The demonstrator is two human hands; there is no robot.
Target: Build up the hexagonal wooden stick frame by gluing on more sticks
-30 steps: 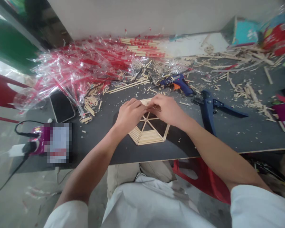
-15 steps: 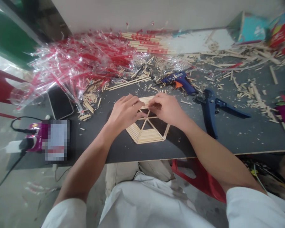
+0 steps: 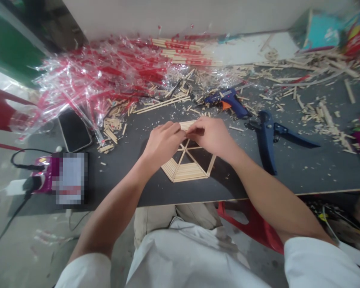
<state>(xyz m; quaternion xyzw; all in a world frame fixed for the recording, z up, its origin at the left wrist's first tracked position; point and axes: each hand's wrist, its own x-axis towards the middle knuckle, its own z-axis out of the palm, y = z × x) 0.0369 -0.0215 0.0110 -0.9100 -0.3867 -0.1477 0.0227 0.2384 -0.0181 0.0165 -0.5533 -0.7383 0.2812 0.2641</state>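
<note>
A flat, many-sided frame of pale wooden sticks (image 3: 189, 171) lies on the dark table, with spokes meeting at its middle and rows of sticks filling some sections. My left hand (image 3: 167, 140) is over its upper left part, fingers bent and pinched together. My right hand (image 3: 208, 134) comes in from the other side, thumb and forefinger pinched at the upper row. The fingertips of both hands nearly meet there, and whatever is between them is hidden. Behind my right hand lies a blue glue gun (image 3: 228, 102). Blue-handled cutters (image 3: 268, 140) rest to the right.
Red-and-clear plastic wrappers (image 3: 108, 76) heap at the back left, beside wrapped chopsticks (image 3: 189, 56). Loose sticks (image 3: 162, 105) and cut scraps (image 3: 324, 114) litter the table. A dark phone (image 3: 75, 129), a purple power strip (image 3: 43, 174) and a blurred-screen device (image 3: 72, 178) sit at left.
My left hand has shifted slightly right, its fingers drawing in toward my right fingertips. My right hand stays almost in place. The stick frame has hardly moved.
</note>
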